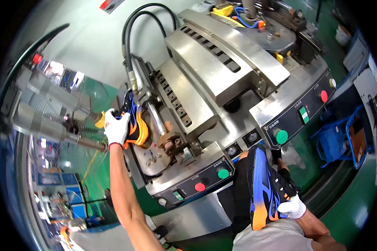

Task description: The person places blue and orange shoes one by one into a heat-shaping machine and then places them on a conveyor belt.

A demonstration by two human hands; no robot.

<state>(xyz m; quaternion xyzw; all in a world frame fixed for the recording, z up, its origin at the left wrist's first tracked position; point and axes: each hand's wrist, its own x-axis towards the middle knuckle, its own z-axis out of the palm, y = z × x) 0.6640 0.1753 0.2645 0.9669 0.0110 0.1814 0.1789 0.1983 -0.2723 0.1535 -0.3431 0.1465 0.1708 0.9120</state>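
Grips blue-orange shoe (141, 128) with left hand (116, 127), just left of it, at left end of machine (209, 62); holds second shoe (269, 190) up-left of right hand (293, 207), long axis toward machine.

Tiny pale characters mark the left panel (210, 177), below centre, and the right panel (292, 119), right of centre; these and the red sign (110, 5), upper left, are too small to read.

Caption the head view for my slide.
White-gloved left hand on a blue, black and orange shoe at a metal machine; white-gloved right hand holding a similar second shoe.
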